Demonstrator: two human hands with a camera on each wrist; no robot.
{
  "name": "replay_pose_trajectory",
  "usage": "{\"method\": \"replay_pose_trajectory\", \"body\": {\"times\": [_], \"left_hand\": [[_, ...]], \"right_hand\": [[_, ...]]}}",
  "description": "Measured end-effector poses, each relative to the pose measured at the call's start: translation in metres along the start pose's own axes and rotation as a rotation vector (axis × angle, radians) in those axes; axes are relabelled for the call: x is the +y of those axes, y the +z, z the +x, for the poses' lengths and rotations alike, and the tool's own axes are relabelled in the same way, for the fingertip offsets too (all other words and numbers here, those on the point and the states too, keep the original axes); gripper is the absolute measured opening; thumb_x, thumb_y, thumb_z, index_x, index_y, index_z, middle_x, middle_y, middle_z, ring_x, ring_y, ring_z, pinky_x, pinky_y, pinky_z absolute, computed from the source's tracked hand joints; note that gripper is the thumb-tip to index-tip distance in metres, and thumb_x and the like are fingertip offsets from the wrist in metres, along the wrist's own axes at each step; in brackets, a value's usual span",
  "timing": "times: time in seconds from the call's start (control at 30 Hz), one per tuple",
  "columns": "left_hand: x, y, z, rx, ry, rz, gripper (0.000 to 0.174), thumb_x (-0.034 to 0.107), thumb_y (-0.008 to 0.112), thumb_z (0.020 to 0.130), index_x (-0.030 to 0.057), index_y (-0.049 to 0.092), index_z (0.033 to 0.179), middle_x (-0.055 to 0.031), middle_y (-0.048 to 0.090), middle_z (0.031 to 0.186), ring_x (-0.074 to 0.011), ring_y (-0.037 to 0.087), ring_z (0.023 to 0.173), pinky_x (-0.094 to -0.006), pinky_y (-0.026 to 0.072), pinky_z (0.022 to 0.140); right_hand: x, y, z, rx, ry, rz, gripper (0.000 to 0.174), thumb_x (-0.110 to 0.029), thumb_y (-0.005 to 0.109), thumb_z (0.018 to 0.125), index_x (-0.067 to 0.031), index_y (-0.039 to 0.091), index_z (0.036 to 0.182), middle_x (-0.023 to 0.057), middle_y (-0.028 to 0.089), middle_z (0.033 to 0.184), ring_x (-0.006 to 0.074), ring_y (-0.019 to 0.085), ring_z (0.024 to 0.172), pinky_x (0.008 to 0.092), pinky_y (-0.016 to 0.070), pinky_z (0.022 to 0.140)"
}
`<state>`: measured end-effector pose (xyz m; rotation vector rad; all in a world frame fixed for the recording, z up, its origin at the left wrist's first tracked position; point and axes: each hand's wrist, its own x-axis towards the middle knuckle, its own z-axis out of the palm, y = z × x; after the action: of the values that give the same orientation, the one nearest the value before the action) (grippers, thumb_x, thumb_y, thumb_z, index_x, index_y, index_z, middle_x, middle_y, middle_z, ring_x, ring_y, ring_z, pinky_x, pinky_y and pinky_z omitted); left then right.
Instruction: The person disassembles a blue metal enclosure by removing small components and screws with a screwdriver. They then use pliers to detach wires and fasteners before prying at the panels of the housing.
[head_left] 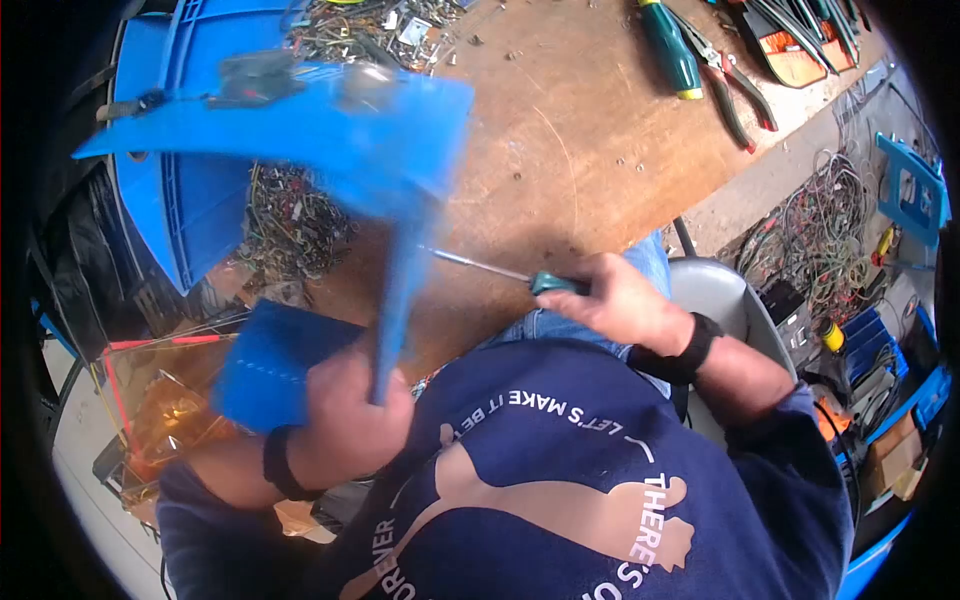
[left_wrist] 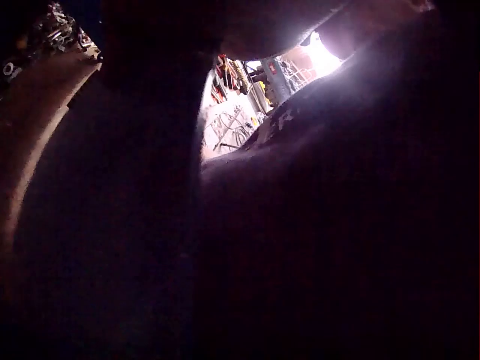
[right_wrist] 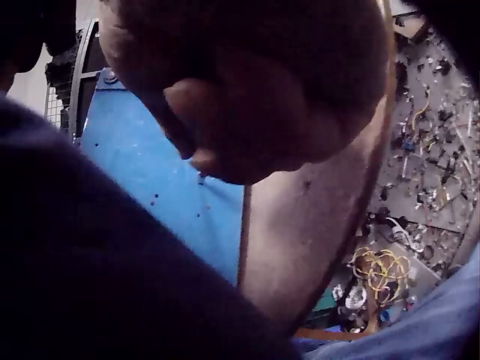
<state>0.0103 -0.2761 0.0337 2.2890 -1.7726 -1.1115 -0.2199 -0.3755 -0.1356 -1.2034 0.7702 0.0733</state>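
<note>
My left hand (head_left: 350,415) grips the lower edge of a blue bent panel (head_left: 390,160), which is raised over the near left side of the table and blurred. Dark parts sit along its upper edge. In my right hand (head_left: 625,305) is a screwdriver (head_left: 555,285) with a green handle, its thin shaft pointing left toward the panel. The right wrist view has the right hand (right_wrist: 262,105) over a flat blue surface (right_wrist: 165,187) with small holes. Most of the left wrist view is dark, and the left hand's grip is hidden there.
Pliers (head_left: 730,90) and a green-handled tool (head_left: 672,50) lie at the table's far right. Small metal scraps (head_left: 290,225) are heaped left, next to a large blue sheet (head_left: 180,220). A cable tangle (head_left: 815,225) lies on the floor to the right.
</note>
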Motion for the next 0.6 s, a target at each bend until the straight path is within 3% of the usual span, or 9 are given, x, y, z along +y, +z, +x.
{"method": "replay_pose_trajectory", "body": {"times": [0.13, 0.27, 0.4, 0.5, 0.6], "left_hand": [[-0.01, -0.006, 0.001, -0.067, 0.021, 0.032, 0.059, 0.0, 0.06, 0.067, -0.0069, 0.049, 0.125, -0.0266, 0.058, 0.111, -0.0412, 0.06, 0.093, -0.043, 0.0498, 0.081], [-0.011, -0.009, -0.001, -0.016, 0.063, 0.016, 0.058, 0.002, 0.059, 0.069, -0.0054, 0.048, 0.125, -0.0263, 0.058, 0.11, -0.0408, 0.06, 0.091, -0.0438, 0.0499, 0.079], [-0.004, -0.007, -0.001, 0.014, 0.08, 0.031, 0.059, 0.002, 0.057, 0.069, -0.0037, 0.048, 0.126, -0.0249, 0.06, 0.105, -0.0392, 0.06, 0.082, -0.0437, 0.0502, 0.074], [0.005, 0.001, -0.001, 0.046, 0.087, 0.062, 0.06, 0.002, 0.057, 0.069, -0.0036, 0.047, 0.128, -0.0236, 0.06, 0.104, -0.0388, 0.061, 0.082, -0.0431, 0.0503, 0.074], [0.018, -0.01, 0.004, 0.021, -0.005, -0.012, 0.051, 0.002, 0.055, 0.07, -0.0046, 0.051, 0.12, -0.0236, 0.06, 0.091, -0.0391, 0.06, 0.079, -0.0454, 0.0491, 0.07]], "right_hand": [[-0.031, -0.002, 0.014, -0.027, 0.013, -0.176, 0.032, -0.03, 0.066, 0.081, 0.0014, 0.065, 0.087, 0.0235, 0.062, 0.075, 0.0396, 0.062, 0.075, 0.0437, 0.0486, 0.067], [-0.053, -0.007, 0.008, -0.009, -0.02, -0.282, 0.03, -0.03, 0.065, 0.082, 0.0003, 0.065, 0.085, 0.0226, 0.062, 0.074, 0.0389, 0.062, 0.074, 0.0445, 0.0484, 0.065], [-0.066, -0.012, 0.006, -0.021, 0.045, -0.347, 0.028, -0.027, 0.069, 0.081, -0.0007, 0.067, 0.09, 0.0193, 0.065, 0.078, 0.0321, 0.065, 0.075, 0.0379, 0.0497, 0.065], [-0.05, -0.011, 0.0, 0.056, -0.096, -0.319, 0.029, -0.028, 0.069, 0.081, -0.0005, 0.067, 0.089, 0.0195, 0.065, 0.077, 0.0333, 0.065, 0.074, 0.0383, 0.0494, 0.065], [-0.059, -0.023, -0.01, 0.022, -0.039, -0.353, 0.03, -0.029, 0.069, 0.081, -0.0001, 0.066, 0.086, 0.0201, 0.063, 0.073, 0.0354, 0.063, 0.071, 0.0393, 0.0481, 0.063]]}}
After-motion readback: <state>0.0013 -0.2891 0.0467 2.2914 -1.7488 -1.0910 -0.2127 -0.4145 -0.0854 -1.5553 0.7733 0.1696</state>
